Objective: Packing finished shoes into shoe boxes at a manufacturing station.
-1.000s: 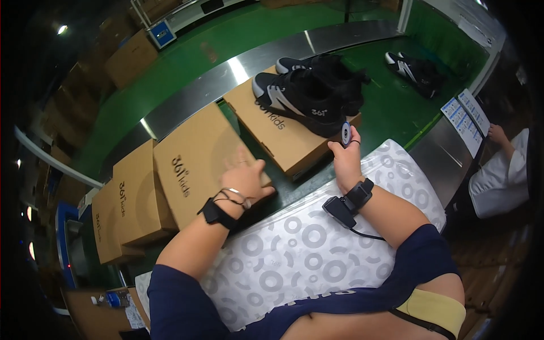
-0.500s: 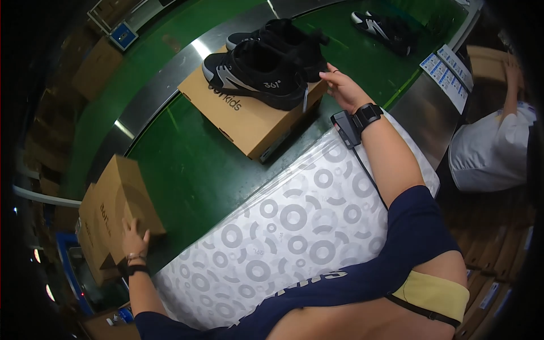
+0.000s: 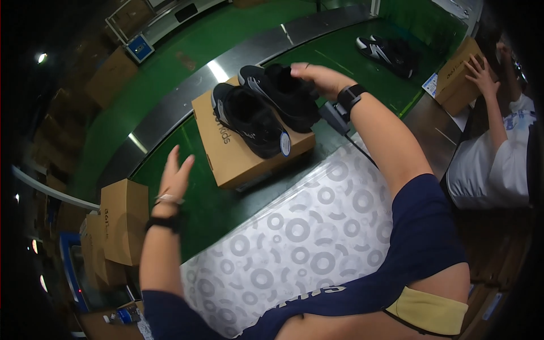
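Note:
A pair of black sneakers, a left shoe (image 3: 247,122) and a right shoe (image 3: 289,102), rests on top of a closed brown shoebox (image 3: 212,150) on the green conveyor belt. From the nearer shoe's heel hangs a round white-and-blue tag (image 3: 285,144). My right hand (image 3: 318,78) hovers just beyond the heels, fingers stretched out and holding nothing. Over the belt to the left of the shoebox, my left hand (image 3: 175,178) is raised, thumb and fingers apart, touching nothing.
Brown shoeboxes (image 3: 126,221) stand at the belt's left end. White patterned wrapping (image 3: 306,226) covers the surface before me. Another black pair of shoes (image 3: 388,54) sits farther along the belt. At right, a co-worker's hand (image 3: 483,76) touches a shoebox (image 3: 458,76).
My left hand has left the box at the left and moved up and right. My right hand has shifted from the shoebox corner toward the heels. The shoes and their box have turned and come nearer.

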`<state>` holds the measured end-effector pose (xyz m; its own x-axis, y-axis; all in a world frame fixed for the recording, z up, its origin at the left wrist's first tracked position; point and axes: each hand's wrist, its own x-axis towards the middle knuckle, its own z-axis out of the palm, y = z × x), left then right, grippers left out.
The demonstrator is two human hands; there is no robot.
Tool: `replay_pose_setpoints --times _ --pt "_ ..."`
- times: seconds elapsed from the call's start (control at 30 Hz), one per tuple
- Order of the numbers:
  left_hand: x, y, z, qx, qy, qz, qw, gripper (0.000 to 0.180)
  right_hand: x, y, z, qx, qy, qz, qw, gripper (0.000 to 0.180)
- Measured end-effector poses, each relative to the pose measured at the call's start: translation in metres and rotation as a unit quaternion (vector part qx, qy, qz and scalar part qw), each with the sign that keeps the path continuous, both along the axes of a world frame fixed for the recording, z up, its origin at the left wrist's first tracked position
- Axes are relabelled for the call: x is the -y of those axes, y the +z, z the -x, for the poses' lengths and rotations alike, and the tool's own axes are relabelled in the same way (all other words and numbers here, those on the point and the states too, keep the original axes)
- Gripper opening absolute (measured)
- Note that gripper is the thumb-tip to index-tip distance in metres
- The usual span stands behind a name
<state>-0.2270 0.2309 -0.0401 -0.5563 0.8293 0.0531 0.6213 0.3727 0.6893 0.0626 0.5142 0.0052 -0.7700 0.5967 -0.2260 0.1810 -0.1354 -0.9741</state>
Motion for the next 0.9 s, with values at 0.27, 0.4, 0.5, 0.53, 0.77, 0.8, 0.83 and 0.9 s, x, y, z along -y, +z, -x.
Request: replay_pose_setpoints --times 0.27,0.4,0.5,0.53,0.77,0.8,0.83,0.9 --pt "-0.046 -0.005 -0.111 0.542 0.106 0.016 0.834 0.064 0.018 -0.012 0.018 0.083 0.018 -0.479 0.873 0.062" --pt "-0.062 0.007 -0.077 0.122 -0.003 -0.155 0.980 0.061 0.020 0.011 0.038 -0.013 0.016 -0.700 0.713 0.041" --pt "-0.089 0.037 -0.076 -0.059 -0.087 -0.183 0.978 0.052 0.008 0.009 0.049 -0.007 0.032 -0.648 0.761 0.025" --pt "-0.096 0.038 -0.074 -0.116 -0.134 -0.170 0.969 0.045 0.002 0.008 0.054 -0.002 0.026 -0.548 0.836 0.023" --pt "-0.139 0.042 -0.041 0.006 -0.053 -0.079 0.995 0.025 0.001 0.007 0.068 0.006 -0.001 -0.323 0.946 0.023" --pt "-0.135 0.038 -0.029 0.100 -0.036 -0.084 0.991 0.027 0.006 0.008 0.070 0.019 0.004 -0.339 0.941 0.023" --pt "-0.131 0.035 -0.032 0.102 -0.033 -0.086 0.990 0.027 0.005 0.007 0.069 0.039 0.005 -0.356 0.934 0.023" --pt "-0.107 0.030 -0.045 0.157 -0.074 -0.172 0.970 0.032 0.018 0.006 0.069 0.031 0.019 -0.470 0.882 0.023"
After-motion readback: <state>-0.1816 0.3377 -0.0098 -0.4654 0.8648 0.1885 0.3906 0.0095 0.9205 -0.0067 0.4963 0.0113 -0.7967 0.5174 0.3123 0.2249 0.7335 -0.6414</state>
